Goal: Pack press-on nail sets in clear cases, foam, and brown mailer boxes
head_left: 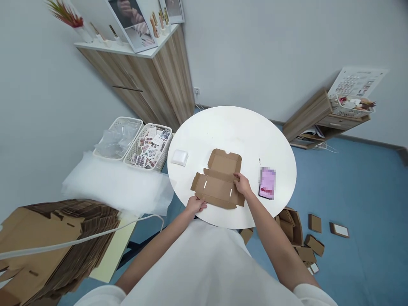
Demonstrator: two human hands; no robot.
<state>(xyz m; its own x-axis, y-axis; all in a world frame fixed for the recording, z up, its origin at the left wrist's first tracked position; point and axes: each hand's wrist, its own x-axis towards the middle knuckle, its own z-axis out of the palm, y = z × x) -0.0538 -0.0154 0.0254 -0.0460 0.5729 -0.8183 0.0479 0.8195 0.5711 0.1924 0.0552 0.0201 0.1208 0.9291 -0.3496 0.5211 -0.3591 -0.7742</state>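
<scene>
A flat, unfolded brown cardboard box blank (219, 178) lies on the round white table (232, 127), close to its near edge. My left hand (196, 205) pinches the blank's near left corner, fingers closed on the card. My right hand (242, 185) grips a flap at the blank's right side, fingers curled over it. A small white pad (179, 157) rests on the table left of the blank. To the right of the blank lies a phone (267, 182) with a pink screen.
Two white baskets (134, 142) with clear bags and small printed cards stand at the left on a foam-covered surface. A stack of flat cardboard blanks (54, 242) sits at lower left. Folded boxes (306, 242) lie on the blue floor at right. Wooden cabinets stand behind.
</scene>
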